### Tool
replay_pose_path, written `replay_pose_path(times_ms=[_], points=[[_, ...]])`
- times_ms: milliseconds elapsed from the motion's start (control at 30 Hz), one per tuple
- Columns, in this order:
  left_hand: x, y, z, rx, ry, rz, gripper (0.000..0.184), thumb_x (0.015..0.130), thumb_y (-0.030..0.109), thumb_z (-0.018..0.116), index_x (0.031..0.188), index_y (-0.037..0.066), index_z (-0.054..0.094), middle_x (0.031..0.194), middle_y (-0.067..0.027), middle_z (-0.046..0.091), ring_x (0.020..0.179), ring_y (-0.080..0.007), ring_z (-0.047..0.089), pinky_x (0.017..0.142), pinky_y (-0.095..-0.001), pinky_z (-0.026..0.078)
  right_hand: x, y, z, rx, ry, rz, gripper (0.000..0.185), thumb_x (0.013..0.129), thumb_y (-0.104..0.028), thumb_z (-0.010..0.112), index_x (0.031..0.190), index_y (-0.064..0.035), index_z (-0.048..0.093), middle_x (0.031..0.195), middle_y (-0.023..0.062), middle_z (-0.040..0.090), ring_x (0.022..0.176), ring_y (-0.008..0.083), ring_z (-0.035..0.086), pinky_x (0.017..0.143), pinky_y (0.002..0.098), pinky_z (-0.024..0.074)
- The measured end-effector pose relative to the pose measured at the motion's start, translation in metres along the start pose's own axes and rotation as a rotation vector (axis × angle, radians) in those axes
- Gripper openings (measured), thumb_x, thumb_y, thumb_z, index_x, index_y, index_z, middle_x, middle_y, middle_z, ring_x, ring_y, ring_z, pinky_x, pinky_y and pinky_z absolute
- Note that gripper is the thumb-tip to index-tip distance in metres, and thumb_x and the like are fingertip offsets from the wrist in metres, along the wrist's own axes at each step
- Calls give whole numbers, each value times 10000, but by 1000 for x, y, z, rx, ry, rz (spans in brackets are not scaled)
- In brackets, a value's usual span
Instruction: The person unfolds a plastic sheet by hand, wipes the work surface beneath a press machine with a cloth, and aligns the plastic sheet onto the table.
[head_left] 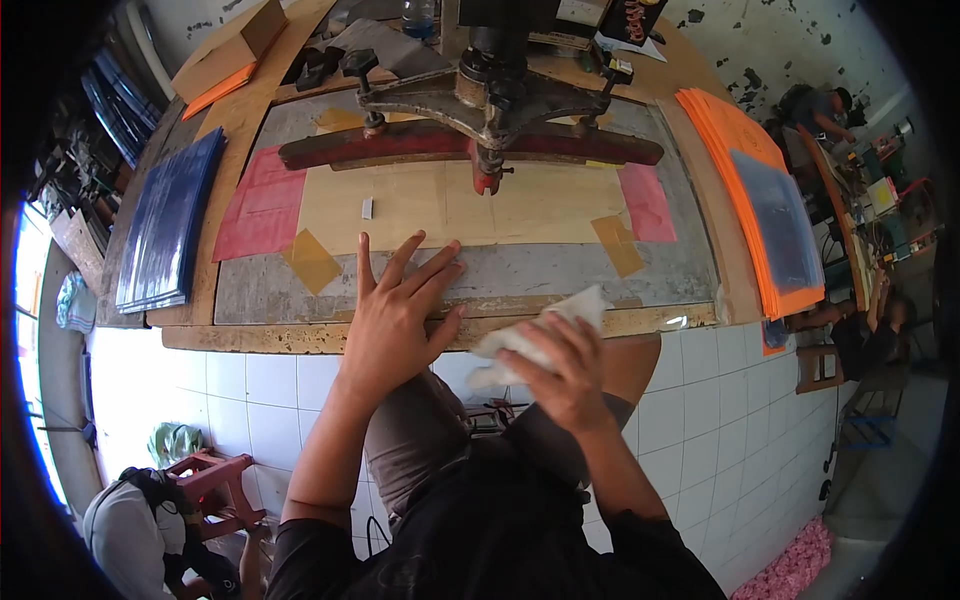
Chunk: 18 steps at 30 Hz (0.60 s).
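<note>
My left hand [402, 310] lies with fingers spread on the front part of the grey metal plate [540, 275], its fingertips at the edge of a cream-coloured sheet [410, 200]. In my right hand [565, 375] is a crumpled white cloth [520, 345], gripped just in front of the table's front edge. The cream sheet lies flat, with tan tape pieces [618, 246] at its lower corners and pink sheets [262, 203] at its ends. A small white piece [367, 209] rests on it. Above its back part stands a press with a red bar [350, 148].
A stack of dark blue plastic sheets [172, 220] lies at the left. Orange sheets [735, 150] with a clear blue sheet [775, 220] on top lie at the right. A cardboard box [228, 48] stands at the back left. Other people sit at both sides, one by a red stool [215, 487].
</note>
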<state>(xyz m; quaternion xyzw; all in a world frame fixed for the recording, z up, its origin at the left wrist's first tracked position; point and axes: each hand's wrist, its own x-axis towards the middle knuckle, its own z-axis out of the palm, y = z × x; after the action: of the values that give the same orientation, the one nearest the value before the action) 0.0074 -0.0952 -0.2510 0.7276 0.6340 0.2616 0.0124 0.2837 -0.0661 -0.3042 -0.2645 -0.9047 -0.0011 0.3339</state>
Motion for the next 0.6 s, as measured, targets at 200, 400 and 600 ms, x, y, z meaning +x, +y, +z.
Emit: replay_pose_path(times_ms=[200, 400, 600], points=[[-1, 1, 3, 10, 2, -19, 487, 959, 309, 772, 1407, 120, 751, 1579, 25, 659, 1589, -307, 447, 1357, -698, 16, -71, 102, -61, -219, 121, 202, 489, 762, 18, 826, 1214, -170, 819, 1437, 103, 675, 1371, 374, 600, 1163, 561, 458], [-3, 0, 3, -3, -20, -10, 529, 965, 333, 762, 1446, 115, 726, 1602, 6, 639, 1596, -310, 438, 1357, -696, 9, -75, 119, -116, -119, 300, 586, 498, 857, 114, 732, 1333, -30, 726, 1448, 166, 650, 1357, 379, 614, 1160, 484, 492], [-3, 1, 1, -10, -15, 10, 526, 981, 367, 758, 1429, 94, 726, 1597, -23, 637, 1587, -321, 444, 1349, -712, 30, 13, 7, -31, 58, -55, 238, 616, 774, -94, 860, 1363, -229, 746, 1436, 74, 674, 1367, 351, 610, 1139, 553, 465]])
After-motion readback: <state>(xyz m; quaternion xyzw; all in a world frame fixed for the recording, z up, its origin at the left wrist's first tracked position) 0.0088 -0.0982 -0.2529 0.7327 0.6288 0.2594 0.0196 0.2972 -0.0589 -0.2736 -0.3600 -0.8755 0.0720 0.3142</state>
